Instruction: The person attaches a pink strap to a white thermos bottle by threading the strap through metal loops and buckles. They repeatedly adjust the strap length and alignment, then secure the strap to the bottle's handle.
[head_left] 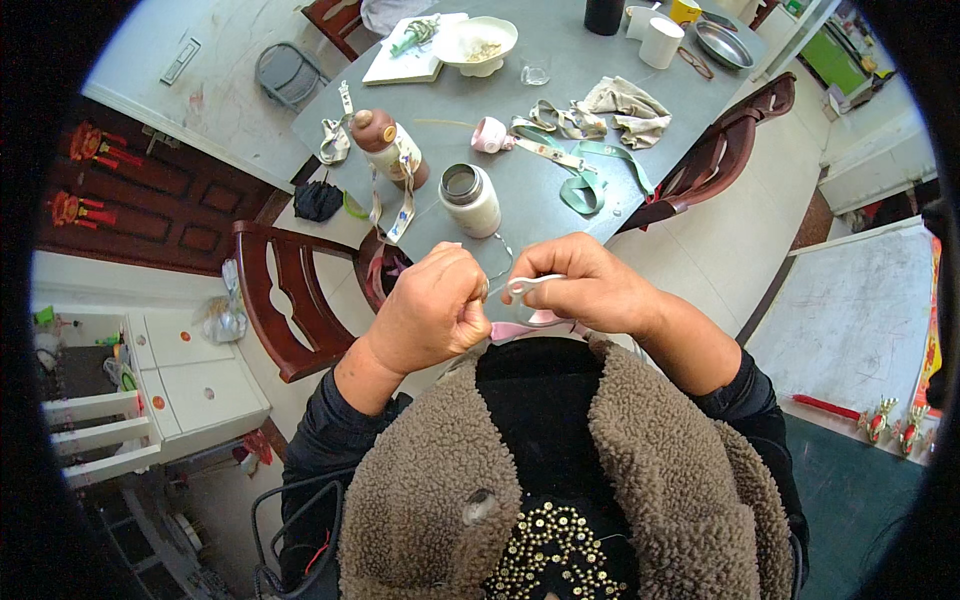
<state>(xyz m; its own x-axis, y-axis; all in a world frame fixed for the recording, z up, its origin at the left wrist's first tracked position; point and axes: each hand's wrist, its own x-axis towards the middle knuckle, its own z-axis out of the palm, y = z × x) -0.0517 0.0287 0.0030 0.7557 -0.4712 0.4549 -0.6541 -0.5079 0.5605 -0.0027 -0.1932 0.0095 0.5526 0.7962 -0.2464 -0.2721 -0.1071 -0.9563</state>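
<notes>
My left hand (430, 300) is closed in a fist over the near table edge, and what it grips is hidden. Close beside it, my right hand (585, 285) pinches a white loop-shaped piece (531, 286) between thumb and fingers. A pink strip (508, 331) shows below and between the hands; where it attaches is not visible. Just beyond them stands a white insulated bottle (472, 207), upright with its mouth uncovered. Farther left is a brown-topped bottle (388, 145) with a patterned strap. A small pink-and-white cup (489, 136) lies tipped behind the white bottle.
Green straps (584, 192) and a crumpled beige cloth (628, 108) lie on the grey table (450, 105). A white bowl (476, 46), a small glass (535, 72) and a paper roll (660, 43) stand farther back. Wooden chairs flank the table at left (290, 300) and right (735, 150).
</notes>
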